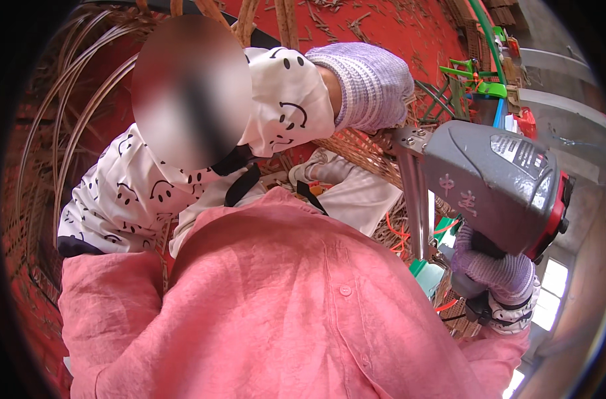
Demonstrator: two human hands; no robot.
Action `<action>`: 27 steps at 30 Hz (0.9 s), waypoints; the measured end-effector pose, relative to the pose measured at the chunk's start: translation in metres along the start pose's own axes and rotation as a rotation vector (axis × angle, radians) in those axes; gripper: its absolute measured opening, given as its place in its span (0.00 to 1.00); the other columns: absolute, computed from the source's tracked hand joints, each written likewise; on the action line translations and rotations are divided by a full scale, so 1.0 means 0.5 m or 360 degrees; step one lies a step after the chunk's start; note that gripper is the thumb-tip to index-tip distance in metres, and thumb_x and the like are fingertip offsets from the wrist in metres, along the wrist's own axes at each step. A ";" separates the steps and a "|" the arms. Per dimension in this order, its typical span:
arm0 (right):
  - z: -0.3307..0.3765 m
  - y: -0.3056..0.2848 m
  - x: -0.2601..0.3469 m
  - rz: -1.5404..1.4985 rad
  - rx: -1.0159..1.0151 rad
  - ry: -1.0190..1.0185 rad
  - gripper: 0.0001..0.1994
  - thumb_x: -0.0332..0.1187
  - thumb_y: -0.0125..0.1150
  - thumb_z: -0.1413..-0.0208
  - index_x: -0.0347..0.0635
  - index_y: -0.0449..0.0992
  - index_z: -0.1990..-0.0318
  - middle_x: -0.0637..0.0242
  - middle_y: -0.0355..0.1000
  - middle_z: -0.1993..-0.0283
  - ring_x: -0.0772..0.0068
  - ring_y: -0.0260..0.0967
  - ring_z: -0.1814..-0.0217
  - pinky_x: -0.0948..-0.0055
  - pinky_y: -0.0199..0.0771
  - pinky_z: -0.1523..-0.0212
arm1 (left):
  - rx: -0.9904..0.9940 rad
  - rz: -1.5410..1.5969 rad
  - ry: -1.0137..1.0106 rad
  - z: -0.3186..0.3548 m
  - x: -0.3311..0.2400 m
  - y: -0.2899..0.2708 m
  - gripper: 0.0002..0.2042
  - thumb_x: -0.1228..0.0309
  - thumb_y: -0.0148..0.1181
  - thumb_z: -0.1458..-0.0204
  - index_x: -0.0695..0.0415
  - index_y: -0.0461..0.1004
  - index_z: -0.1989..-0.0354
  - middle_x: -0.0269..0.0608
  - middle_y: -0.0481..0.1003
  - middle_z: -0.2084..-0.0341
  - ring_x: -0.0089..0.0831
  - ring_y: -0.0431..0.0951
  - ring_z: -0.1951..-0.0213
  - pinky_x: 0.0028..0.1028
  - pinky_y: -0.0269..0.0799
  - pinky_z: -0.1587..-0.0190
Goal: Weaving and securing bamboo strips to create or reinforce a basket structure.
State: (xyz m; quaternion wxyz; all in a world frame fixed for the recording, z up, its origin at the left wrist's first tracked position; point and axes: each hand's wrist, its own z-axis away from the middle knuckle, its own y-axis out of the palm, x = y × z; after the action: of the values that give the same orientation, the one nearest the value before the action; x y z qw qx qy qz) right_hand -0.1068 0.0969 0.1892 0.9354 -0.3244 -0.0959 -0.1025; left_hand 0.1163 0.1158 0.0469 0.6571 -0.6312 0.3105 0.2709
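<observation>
My left hand (373,86), in a purple-and-white knitted glove, is curled over the end of a brown woven wicker piece (366,157). Its fingertips are turned away from view. The right hand (492,266), gloved the same way, is closed around the handle of a grey nail gun (492,183) with a red end cap. The gun's metal nose end (409,139) is at the wicker, just beside my left hand. Where exactly the tip meets the wicker is hidden.
Long thin canes (57,126) arc at the far left. Wood scraps litter the red floor (383,26). An orange hose (399,236) runs below the gun. Bright green plastic parts (476,78) stand at the upper right. A blurred patch covers part of the upper left.
</observation>
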 end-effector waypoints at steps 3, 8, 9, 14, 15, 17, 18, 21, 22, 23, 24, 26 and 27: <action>0.007 0.020 0.023 0.0031 -0.0133 -0.0068 0.11 0.23 0.60 0.68 0.40 0.72 0.71 0.75 0.64 0.76 0.84 0.60 0.78 0.81 0.60 0.77 | 0.0064 0.0057 -0.0067 0.002 0.000 0.002 0.10 0.63 0.53 0.52 0.55 0.75 0.68 0.47 0.74 0.76 0.43 0.75 0.69 0.37 0.69 0.64; 0.000 0.009 -0.028 0.0186 -0.0303 -0.0464 0.14 0.24 0.60 0.66 0.40 0.71 0.65 0.75 0.65 0.75 0.82 0.60 0.78 0.81 0.61 0.76 | -0.0083 -0.0020 0.0064 -0.002 0.000 0.010 0.10 0.63 0.52 0.52 0.55 0.75 0.68 0.45 0.74 0.77 0.41 0.75 0.70 0.35 0.69 0.65; -0.005 0.014 -0.020 0.0795 -0.0443 -0.0696 0.15 0.25 0.61 0.65 0.41 0.71 0.64 0.75 0.66 0.75 0.81 0.61 0.76 0.80 0.62 0.75 | -0.0087 -0.0023 0.0068 0.001 -0.001 0.004 0.10 0.63 0.52 0.52 0.55 0.75 0.68 0.45 0.74 0.77 0.41 0.75 0.70 0.35 0.69 0.65; 0.012 0.016 -0.008 0.0080 -0.0137 -0.0106 0.14 0.28 0.62 0.63 0.42 0.71 0.65 0.74 0.66 0.74 0.78 0.62 0.72 0.77 0.65 0.70 | 0.0016 0.0021 -0.0016 -0.007 -0.001 -0.004 0.10 0.62 0.51 0.51 0.54 0.75 0.69 0.41 0.75 0.78 0.37 0.76 0.73 0.33 0.70 0.67; -0.004 0.019 -0.040 0.0254 -0.0281 -0.0734 0.13 0.31 0.63 0.59 0.38 0.71 0.64 0.67 0.69 0.78 0.76 0.67 0.78 0.76 0.67 0.76 | 0.0010 -0.0024 -0.0019 -0.005 0.002 -0.004 0.11 0.60 0.50 0.50 0.54 0.75 0.69 0.40 0.75 0.79 0.33 0.76 0.74 0.32 0.70 0.68; 0.003 0.020 -0.051 -0.0138 -0.0303 -0.0648 0.13 0.29 0.63 0.60 0.37 0.71 0.65 0.67 0.68 0.80 0.76 0.67 0.79 0.75 0.68 0.77 | 0.0024 0.0059 0.0008 0.000 0.009 -0.009 0.13 0.58 0.50 0.51 0.53 0.76 0.68 0.41 0.75 0.76 0.37 0.75 0.71 0.33 0.69 0.65; 0.005 0.020 -0.057 -0.0518 -0.0306 -0.0539 0.12 0.28 0.63 0.61 0.36 0.70 0.67 0.66 0.68 0.81 0.75 0.67 0.80 0.75 0.68 0.78 | 0.0045 0.0163 0.0029 0.003 0.014 -0.013 0.16 0.55 0.49 0.52 0.52 0.76 0.66 0.43 0.75 0.73 0.41 0.75 0.68 0.35 0.69 0.61; -0.008 0.004 -0.151 -0.0965 -0.0556 -0.0739 0.11 0.30 0.58 0.60 0.35 0.67 0.69 0.65 0.63 0.81 0.70 0.64 0.81 0.72 0.69 0.79 | 0.0052 0.0506 -0.0090 -0.005 0.013 -0.018 0.23 0.48 0.47 0.50 0.58 0.77 0.71 0.41 0.75 0.79 0.32 0.75 0.74 0.31 0.69 0.67; -0.015 -0.008 -0.191 -0.1109 -0.0659 -0.0700 0.10 0.31 0.59 0.59 0.36 0.67 0.71 0.64 0.63 0.81 0.69 0.64 0.80 0.71 0.70 0.78 | 0.0077 0.0713 -0.0234 -0.010 0.011 -0.019 0.26 0.45 0.47 0.50 0.60 0.76 0.75 0.38 0.74 0.82 0.27 0.73 0.78 0.28 0.70 0.71; -0.032 -0.024 -0.236 -0.1203 -0.0798 -0.0731 0.10 0.28 0.58 0.59 0.35 0.68 0.69 0.64 0.64 0.81 0.69 0.64 0.83 0.71 0.71 0.80 | 0.0139 0.0893 -0.0297 -0.014 0.008 -0.018 0.28 0.43 0.47 0.52 0.60 0.77 0.77 0.38 0.74 0.82 0.28 0.73 0.79 0.27 0.69 0.74; -0.042 -0.036 -0.280 -0.1306 -0.0858 -0.0672 0.09 0.28 0.58 0.58 0.35 0.68 0.69 0.64 0.63 0.82 0.70 0.64 0.83 0.71 0.72 0.79 | 0.0163 0.0873 -0.0286 -0.021 0.012 -0.013 0.28 0.43 0.47 0.52 0.60 0.77 0.77 0.38 0.74 0.82 0.28 0.73 0.79 0.27 0.69 0.74; -0.067 -0.069 -0.359 -0.1278 -0.1044 -0.0563 0.10 0.30 0.58 0.58 0.35 0.68 0.69 0.64 0.64 0.81 0.71 0.64 0.84 0.71 0.71 0.82 | 0.0189 0.0892 -0.0577 -0.034 -0.002 -0.018 0.28 0.43 0.48 0.52 0.60 0.76 0.78 0.37 0.74 0.84 0.26 0.72 0.80 0.27 0.68 0.76; -0.084 -0.080 -0.406 -0.1307 -0.1050 -0.0557 0.10 0.30 0.58 0.58 0.35 0.68 0.69 0.64 0.64 0.81 0.71 0.64 0.84 0.71 0.71 0.82 | 0.0265 0.0899 -0.0517 -0.034 -0.017 -0.023 0.23 0.49 0.52 0.52 0.59 0.75 0.80 0.36 0.72 0.85 0.24 0.71 0.81 0.27 0.67 0.77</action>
State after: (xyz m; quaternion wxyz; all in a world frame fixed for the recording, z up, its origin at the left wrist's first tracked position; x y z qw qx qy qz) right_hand -0.3071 0.0660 0.1304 0.6376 -0.5484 -0.3313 -0.4278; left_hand 0.1180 0.0983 0.0607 0.6463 -0.4130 0.3855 0.5130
